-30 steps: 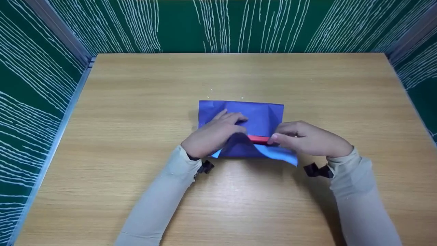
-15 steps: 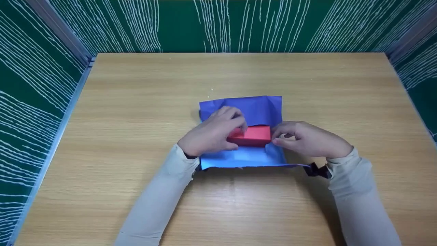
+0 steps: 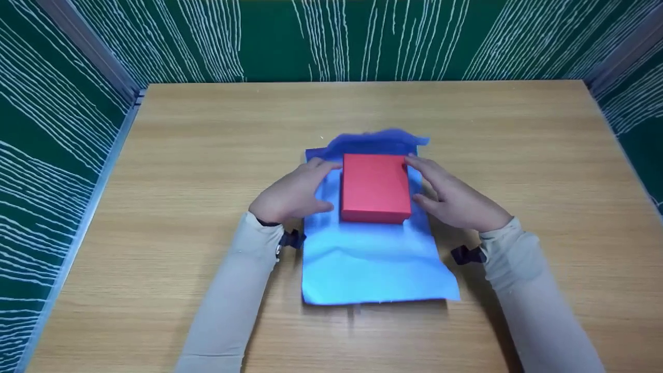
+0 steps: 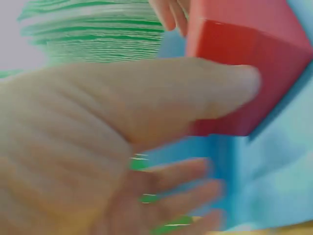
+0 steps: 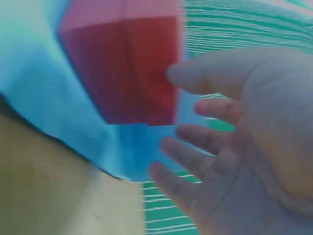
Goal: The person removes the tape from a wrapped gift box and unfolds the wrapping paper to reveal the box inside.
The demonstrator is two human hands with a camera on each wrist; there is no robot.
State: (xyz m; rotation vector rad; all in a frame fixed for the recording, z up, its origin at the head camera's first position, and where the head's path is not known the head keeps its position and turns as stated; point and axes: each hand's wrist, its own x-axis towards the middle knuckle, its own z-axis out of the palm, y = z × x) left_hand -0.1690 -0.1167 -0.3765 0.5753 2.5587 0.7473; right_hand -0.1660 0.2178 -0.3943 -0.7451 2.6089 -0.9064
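A red box lies flat on a sheet of wrapping paper, light blue inside and dark blue on its outer face. My left hand is just left of the box, thumb and fingers spread apart, holding nothing. On the other side, my right hand has its fingertips right at the box's right edge, fingers loosely extended. In the right wrist view the thumb overlaps a side of the red box. The left wrist view shows the left thumb in front of the red box.
The paper's near flap spreads toward me over the wooden table, while its far edge curls up behind the box. Green panels with white streaks stand behind the table and along both sides.
The blue paper, folded over the box a second ago, has opened out toward me and away. The red box is now fully uncovered. My left hand has come off the box and moved left.
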